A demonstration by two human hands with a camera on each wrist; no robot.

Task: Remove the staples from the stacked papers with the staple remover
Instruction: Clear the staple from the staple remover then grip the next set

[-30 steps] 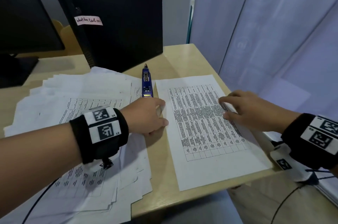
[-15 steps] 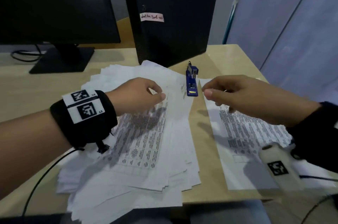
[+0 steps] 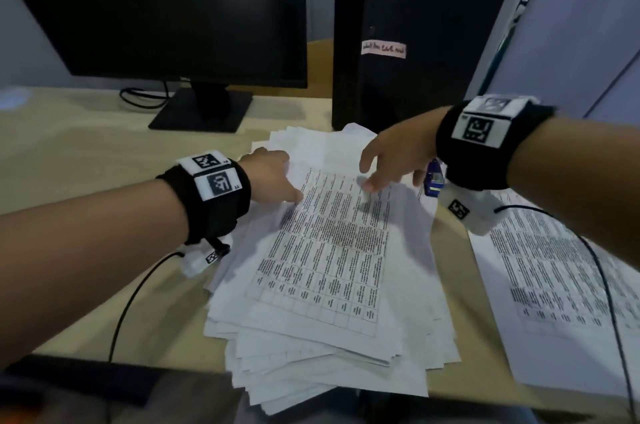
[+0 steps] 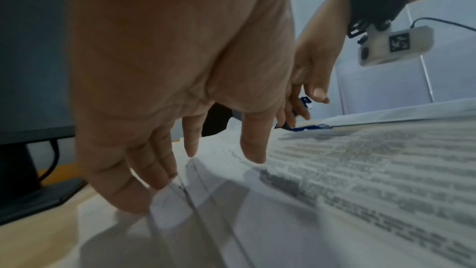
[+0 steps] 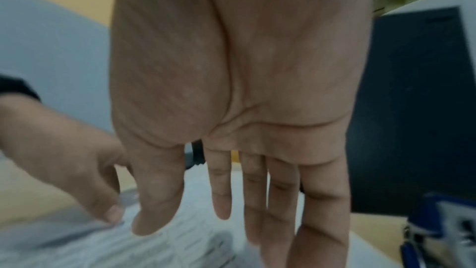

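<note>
The stacked papers (image 3: 325, 250) lie fanned on the bench (image 3: 86, 153) — thin, limp, slippery sheets, best pinned flat near the stapled corner — with the left hand (image 3: 273, 178) open-fingered at their far-left edge, the right hand (image 3: 394, 160) spread open above, and the blue staple remover (image 3: 433, 181) untouched just beside.

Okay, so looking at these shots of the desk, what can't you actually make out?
- Staples: none discernible on the paper pile; head view too coarse, left wrist view blurred.
- Blue staple remover: mostly hidden behind the right hand and wristband in the head view, blurred at the right wrist view's edge.
- Pink label on the black box: writing too small.
- Left hand: fingertips at the pile's corner, contact smeared by blur.
</note>
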